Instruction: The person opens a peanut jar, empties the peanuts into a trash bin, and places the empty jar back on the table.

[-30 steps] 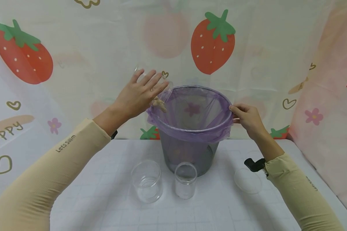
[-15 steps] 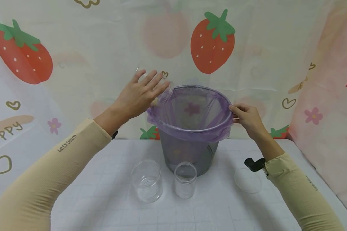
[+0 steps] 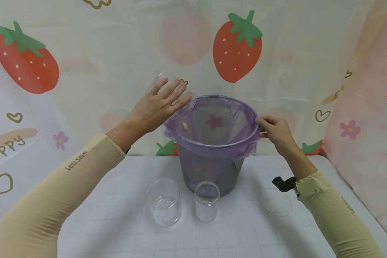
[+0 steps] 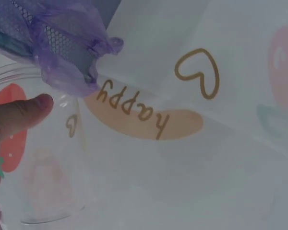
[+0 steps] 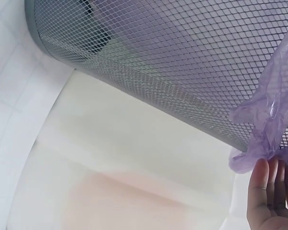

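My left hand [image 3: 161,105] holds a clear jar [image 3: 190,104] tipped mouth-down over the left rim of a grey mesh bin [image 3: 213,175]. In the left wrist view, the thumb lies along the jar [image 4: 53,172], and no contents show in the visible part. A small tan piece [image 3: 185,126], its kind unclear, is just below the jar's mouth, inside the bin's rim. A purple bin bag [image 3: 219,152] lines the bin and folds over its edge. At the right rim, my right hand [image 3: 275,132] pinches the bag and edge between thumb and fingers.
Two clear containers stand before the bin: a wider one [image 3: 163,204] on the left and a narrower jar [image 3: 207,202] beside it. A clear round disc [image 3: 276,202] lies flat near the right forearm. A strawberry-print cloth [image 3: 238,46] hangs close behind the bin.
The tan pieces clustered in the jar's mouth have dropped out, one now showing inside the bin. My left hand has shifted slightly right, tilting the jar steeper. The right hand stays put.
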`<state>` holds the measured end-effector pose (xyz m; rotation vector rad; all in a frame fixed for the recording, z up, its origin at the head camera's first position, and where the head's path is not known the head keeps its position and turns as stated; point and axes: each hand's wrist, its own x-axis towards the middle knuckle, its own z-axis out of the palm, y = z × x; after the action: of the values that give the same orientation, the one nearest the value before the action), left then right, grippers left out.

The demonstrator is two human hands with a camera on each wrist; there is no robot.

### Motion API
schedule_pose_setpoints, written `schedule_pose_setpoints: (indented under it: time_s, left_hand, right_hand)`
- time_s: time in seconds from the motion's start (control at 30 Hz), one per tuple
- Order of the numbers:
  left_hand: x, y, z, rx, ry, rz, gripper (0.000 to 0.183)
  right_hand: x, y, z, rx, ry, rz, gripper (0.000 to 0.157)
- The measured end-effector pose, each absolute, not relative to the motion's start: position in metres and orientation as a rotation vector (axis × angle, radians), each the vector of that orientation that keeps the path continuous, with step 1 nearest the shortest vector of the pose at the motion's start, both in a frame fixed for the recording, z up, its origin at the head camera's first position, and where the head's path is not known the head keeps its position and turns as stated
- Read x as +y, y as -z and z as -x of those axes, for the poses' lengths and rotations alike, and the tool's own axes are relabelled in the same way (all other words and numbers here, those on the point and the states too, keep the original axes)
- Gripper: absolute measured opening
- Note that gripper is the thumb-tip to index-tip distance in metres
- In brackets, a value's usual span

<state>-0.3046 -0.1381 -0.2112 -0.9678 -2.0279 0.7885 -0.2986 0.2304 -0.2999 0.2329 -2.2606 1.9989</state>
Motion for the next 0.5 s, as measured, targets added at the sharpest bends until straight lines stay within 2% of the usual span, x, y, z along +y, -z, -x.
schedule_pose_setpoints:
  time_s: [0.5]
  left_hand:
    - [-0.1395,0.2132,0.3039,-2.133,-0.653,0.928,0.076]
  right_hand:
    - [0.2303,0.3004,0.2982,-2.273,-1.989,-0.223,0.010]
